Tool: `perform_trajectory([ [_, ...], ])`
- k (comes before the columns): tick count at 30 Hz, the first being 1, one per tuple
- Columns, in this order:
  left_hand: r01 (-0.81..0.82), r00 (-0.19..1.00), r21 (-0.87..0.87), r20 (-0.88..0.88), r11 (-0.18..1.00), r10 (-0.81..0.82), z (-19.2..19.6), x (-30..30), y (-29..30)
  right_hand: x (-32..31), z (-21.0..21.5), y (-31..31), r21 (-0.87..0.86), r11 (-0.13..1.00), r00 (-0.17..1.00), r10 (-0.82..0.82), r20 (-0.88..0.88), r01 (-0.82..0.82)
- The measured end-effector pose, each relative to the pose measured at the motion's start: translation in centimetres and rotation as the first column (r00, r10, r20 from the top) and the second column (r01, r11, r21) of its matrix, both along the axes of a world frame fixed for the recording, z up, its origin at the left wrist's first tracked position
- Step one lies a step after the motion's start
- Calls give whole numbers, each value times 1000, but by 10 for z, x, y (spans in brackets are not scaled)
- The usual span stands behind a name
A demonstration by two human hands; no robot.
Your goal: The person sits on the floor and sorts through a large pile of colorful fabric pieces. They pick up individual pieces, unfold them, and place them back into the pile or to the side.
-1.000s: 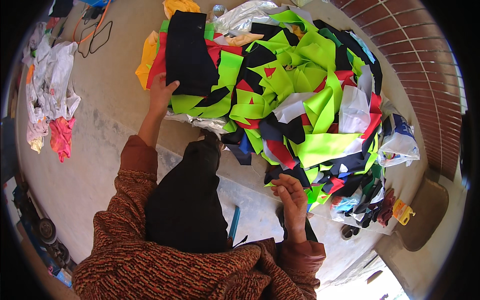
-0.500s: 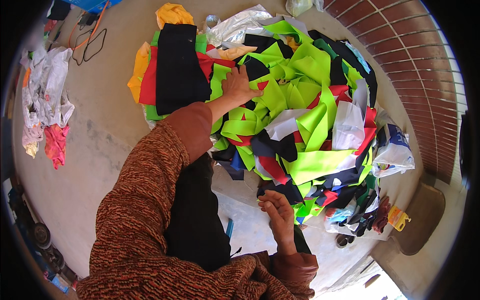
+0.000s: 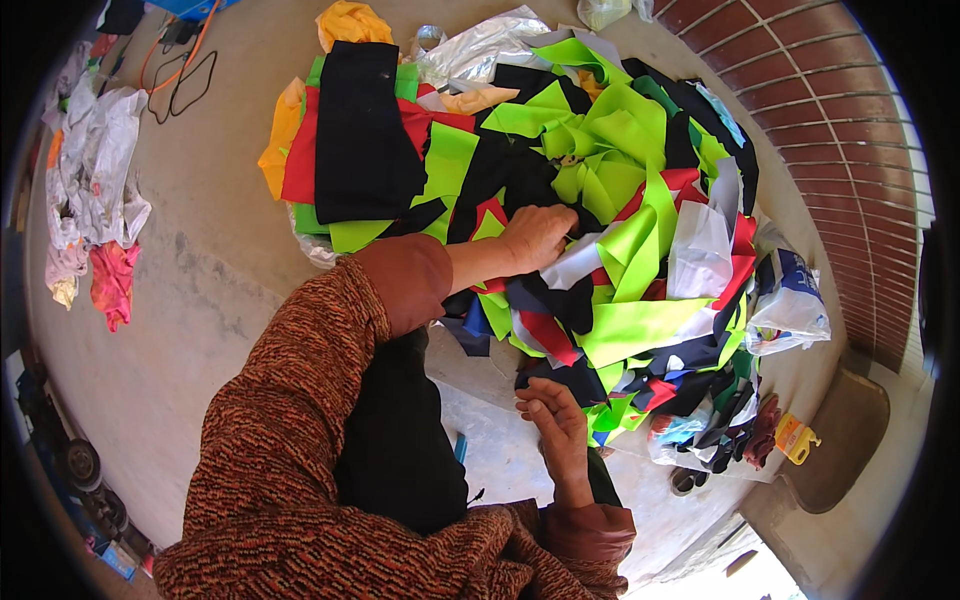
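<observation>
A large heap of fabric scraps (image 3: pixel 620 330) in lime green, black, red and grey lies in front of me. My left hand (image 3: pixel 538 238) reaches into its middle, fingers curled down into the cloth among black and lime pieces. Its fingertips are partly hidden, so the exact piece it grips is unclear. My right hand (image 3: pixel 557 425) is held at the near edge of the heap, thumb and fingers drawn together; anything between them is too small to name. Left of the heap's middle lies a stack of flat cloth topped by a black piece (image 3: pixel 365 130).
Behind the heap are a silver sheet (image 3: pixel 480 50) and an orange bundle (image 3: pixel 352 25). A metal grille (image 3: pixel 800 120) runs along the right, with a white-and-blue plastic bag (image 3: pixel 790 300) and a yellow container (image 3: pixel 797 437) nearby. Crumpled pale plastic (image 3: pixel 95 180) lies far left.
My left hand has moved right and nearer to me across the heap, and its fingers have curled in. Lime pieces where it was have shifted, baring black cloth. My right hand stays put.
</observation>
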State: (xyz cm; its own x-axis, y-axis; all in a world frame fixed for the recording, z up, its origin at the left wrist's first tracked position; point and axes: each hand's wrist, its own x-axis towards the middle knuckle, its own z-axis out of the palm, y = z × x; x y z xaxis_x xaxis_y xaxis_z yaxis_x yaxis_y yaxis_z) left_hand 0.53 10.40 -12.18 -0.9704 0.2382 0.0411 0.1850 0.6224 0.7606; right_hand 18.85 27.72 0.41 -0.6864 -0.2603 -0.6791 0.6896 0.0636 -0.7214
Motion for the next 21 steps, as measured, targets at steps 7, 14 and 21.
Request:
perform_trajectory([
  [7, -120, 981, 12, -154, 993, 121, -7, -18, -27, -2, 0, 5, 1, 1000, 1000, -5, 6, 5],
  [14, -219, 975, -507, -88, 834, 203, -28, -77, -67, 3, -2, 10, 12, 999, 999, -33, 38, 33],
  [21, -248, 967, -642, -210, 726, 145, -52, -97, -74, 1, 0, 13, -45, 998, 997, -31, 76, 34],
])
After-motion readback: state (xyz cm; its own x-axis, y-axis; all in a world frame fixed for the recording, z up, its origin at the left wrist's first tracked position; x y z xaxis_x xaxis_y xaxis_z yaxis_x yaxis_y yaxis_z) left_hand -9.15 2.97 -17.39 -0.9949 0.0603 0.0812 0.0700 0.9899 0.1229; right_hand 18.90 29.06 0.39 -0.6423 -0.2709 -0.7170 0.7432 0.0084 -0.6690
